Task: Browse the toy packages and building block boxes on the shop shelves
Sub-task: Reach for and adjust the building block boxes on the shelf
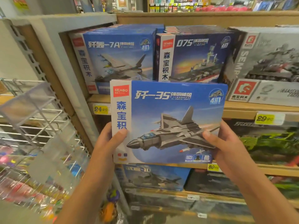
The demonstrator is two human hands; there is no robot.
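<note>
A blue building block box point(168, 110) with a grey fighter jet printed on its front is held upright in front of the shelves. My left hand point(110, 141) grips its left edge, thumb on the front. My right hand point(221, 143) grips its right edge, thumb across the jet's wing. Behind it on the upper shelf stand a blue jet box point(116, 55), a dark warship box point(194, 57) and a grey tank box point(267, 62).
Wooden shelves point(239, 109) carry yellow price tags point(264, 118). Lower shelves hold a helicopter box point(155, 177), a dark box point(210, 181) and a green vehicle box point(271, 141). A white wire rack point(40, 120) with small bagged toys stands at the left.
</note>
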